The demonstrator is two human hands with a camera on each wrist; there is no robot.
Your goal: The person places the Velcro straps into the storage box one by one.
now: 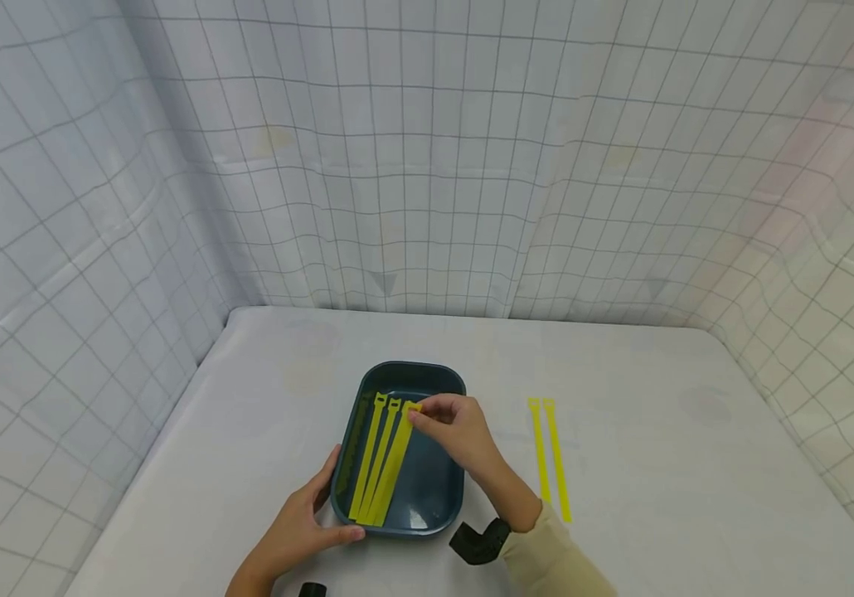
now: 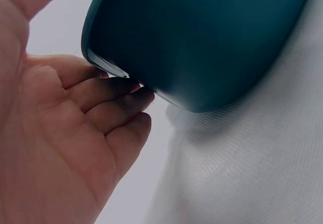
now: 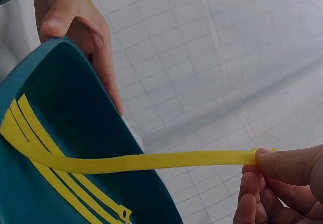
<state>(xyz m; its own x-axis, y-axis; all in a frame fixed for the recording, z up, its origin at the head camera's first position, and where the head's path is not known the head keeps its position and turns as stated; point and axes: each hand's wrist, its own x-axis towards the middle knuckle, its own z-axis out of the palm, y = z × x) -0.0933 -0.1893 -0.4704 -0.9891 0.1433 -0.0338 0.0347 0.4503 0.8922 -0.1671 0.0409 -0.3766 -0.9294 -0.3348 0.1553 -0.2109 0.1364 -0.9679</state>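
A dark teal plastic tray (image 1: 434, 489) sits on the white table. My left hand (image 1: 296, 526) holds its near left corner, thumb at the near rim and fingers along the outer left wall (image 2: 106, 67). Between thumb and fingertips, my right hand (image 1: 464, 431) pinches the far end of a yellow hook-and-loop cable tie (image 3: 151, 162). This tie is raised and bowed, its other end down inside the tray near the near wall. Beneath and beside it, other yellow cable ties (image 1: 369, 456) lie lengthwise in the tray's left half, slotted heads pointing away from me.
Two more yellow cable ties (image 1: 557, 460) lie side by side on the table (image 1: 658, 464), right of the tray. A black wrist device (image 1: 481, 543) is by my right wrist. Grid-patterned white curtains (image 1: 427, 166) hang behind the table and along both sides.
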